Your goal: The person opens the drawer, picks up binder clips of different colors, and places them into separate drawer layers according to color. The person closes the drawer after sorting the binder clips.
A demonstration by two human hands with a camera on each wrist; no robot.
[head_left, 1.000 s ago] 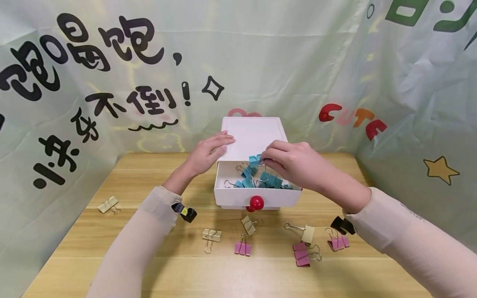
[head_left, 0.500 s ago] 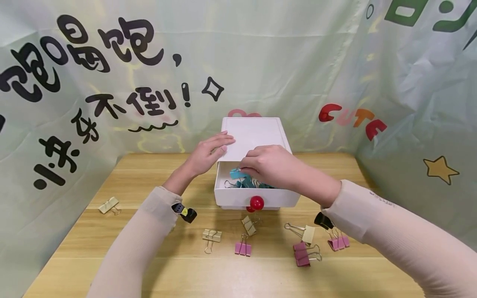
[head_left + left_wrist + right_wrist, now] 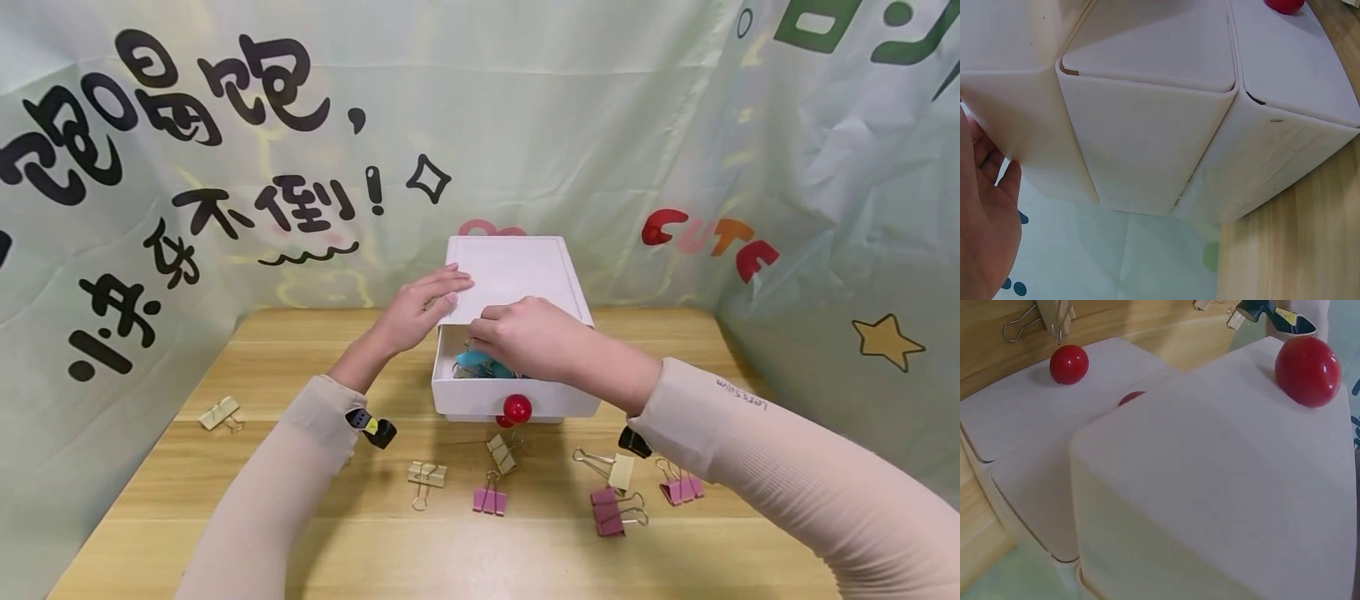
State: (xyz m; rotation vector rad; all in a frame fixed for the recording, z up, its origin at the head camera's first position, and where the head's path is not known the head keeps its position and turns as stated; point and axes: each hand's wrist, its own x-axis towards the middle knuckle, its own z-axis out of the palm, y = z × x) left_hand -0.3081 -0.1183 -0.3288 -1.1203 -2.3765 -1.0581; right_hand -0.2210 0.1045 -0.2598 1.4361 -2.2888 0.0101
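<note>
A white cabinet (image 3: 510, 271) stands with its top drawer (image 3: 465, 397) pulled out; teal-blue binder clips lie inside. The left hand (image 3: 417, 312) rests on the cabinet's top left edge, fingers extended; the left wrist view shows this hand (image 3: 988, 212) against the cabinet's side (image 3: 1035, 125). Over the drawer, the right hand (image 3: 534, 337) has curled fingers, its fingertips pinching a blue binder clip (image 3: 472, 360) low at the drawer's left part. That hand covers the drawer's right part. The right wrist view shows the drawer's outer front (image 3: 1222, 450) but no fingers.
On the wooden table (image 3: 360, 550), cream clips such as one at the far left (image 3: 218, 412) and several pink clips, among them one in front of the drawer (image 3: 490, 502), lie scattered. A red knob (image 3: 517, 408) projects from the open drawer. Printed cloth (image 3: 525, 125) hangs behind.
The right hand has moved left across the drawer and slightly lower, carrying the blue clip from the middle to the left part. The left hand stays in place.
</note>
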